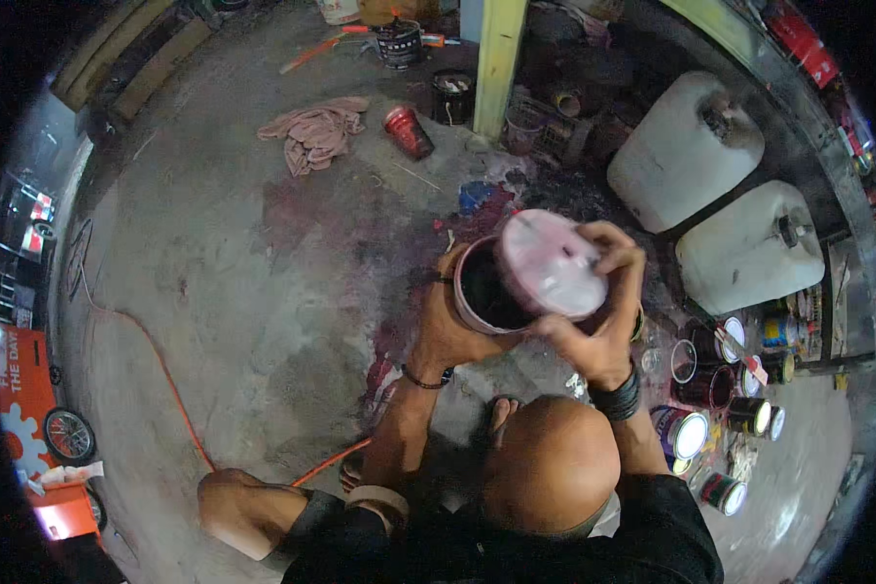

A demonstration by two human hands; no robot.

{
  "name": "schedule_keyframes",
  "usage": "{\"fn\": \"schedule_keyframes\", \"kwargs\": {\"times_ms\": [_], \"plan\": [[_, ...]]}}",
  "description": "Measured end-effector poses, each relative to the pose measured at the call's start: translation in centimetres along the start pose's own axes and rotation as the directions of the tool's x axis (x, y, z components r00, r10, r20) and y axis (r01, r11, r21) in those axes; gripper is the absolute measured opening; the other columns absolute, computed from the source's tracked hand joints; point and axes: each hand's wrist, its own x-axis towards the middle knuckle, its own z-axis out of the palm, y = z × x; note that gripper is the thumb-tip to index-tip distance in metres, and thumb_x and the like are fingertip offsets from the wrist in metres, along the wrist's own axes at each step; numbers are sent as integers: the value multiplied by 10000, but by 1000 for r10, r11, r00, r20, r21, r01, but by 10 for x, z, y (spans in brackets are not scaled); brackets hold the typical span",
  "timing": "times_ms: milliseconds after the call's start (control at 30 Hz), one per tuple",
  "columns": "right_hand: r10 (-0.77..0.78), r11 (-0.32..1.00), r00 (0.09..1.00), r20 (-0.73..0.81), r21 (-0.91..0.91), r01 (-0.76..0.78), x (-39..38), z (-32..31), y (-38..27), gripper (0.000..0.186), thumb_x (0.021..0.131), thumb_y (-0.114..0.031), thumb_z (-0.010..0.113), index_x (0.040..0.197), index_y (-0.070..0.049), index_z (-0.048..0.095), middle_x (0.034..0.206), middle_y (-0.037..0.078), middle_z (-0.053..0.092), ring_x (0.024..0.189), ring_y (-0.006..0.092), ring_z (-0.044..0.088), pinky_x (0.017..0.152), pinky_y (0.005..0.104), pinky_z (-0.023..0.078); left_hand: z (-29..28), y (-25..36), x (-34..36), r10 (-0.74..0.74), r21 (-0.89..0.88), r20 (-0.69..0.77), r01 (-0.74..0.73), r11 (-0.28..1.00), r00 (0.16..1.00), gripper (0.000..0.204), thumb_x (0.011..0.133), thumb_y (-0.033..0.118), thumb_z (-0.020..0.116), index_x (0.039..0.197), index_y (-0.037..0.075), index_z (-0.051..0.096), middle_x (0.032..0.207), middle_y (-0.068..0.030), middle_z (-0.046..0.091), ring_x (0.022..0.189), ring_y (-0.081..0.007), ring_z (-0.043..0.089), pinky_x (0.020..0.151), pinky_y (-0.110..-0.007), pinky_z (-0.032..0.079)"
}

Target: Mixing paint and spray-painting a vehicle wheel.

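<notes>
My left hand (446, 326) is wrapped round the side of a round tub (464, 308) with a pale rim and a dark inside. The tub is tilted, its mouth facing up toward me. In my right hand (605, 336) is a round, whitish lid (552, 261) stained pink, gripped by its edge between thumb and fingers. It is slightly blurred. The lid stands at a slant over the right side of the tub's mouth and covers part of it. What fills the tub is too dark to make out.
Two white jerrycans (691, 151) stand at the right, with several paint cans (679, 433) below them. Ahead lie a pink rag (318, 134) and a red cup (409, 132) near a yellow-green post (501, 73). An orange hose (170, 375) crosses the stained floor at left.
</notes>
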Motion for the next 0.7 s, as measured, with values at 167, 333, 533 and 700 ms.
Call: {"fn": "schedule_keyframes", "kwargs": {"times_ms": [167,333,533,700], "plan": [[-67,968,943,325,-208,140,12,5,-21,776,619,-381,965,1119,-24,491,1349,253,465,1245,380,505,1039,459,436,-4,-15,-1,71,-85,-46,-75,994,996,1186,581,438,993,1480,-16,366,1414,-199,533,1316,-313,539,1135,-454,407],[-20,946,874,486,-274,174,35,21,-45,793,715,-399,901,1317,-36,534,1443,270,444,1317,461,477,1088,534,428,-11,-5,-2,-83,-280,46,92,955,996,1171,611,475,975,1500,41,349,1454,-158,519,1333,-273,538,1122,-465,455],[-188,864,592,784,-155,479,78,21,-55,691,646,-253,804,1305,-132,634,1454,220,482,1327,454,483,1101,551,418,-18,15,8,-7,-155,117,26,988,993,891,680,358,953,1409,74,527,1440,-141,562,1355,-285,536,1112,-454,472],[-263,878,420,868,35,478,98,33,-55,749,546,-302,798,1264,-143,655,1428,175,513,1315,444,491,1087,545,434,-31,36,15,270,285,210,-323,903,940,824,632,499,951,1271,98,619,1296,-139,629,1194,-315,645,994,-441,538]]}}
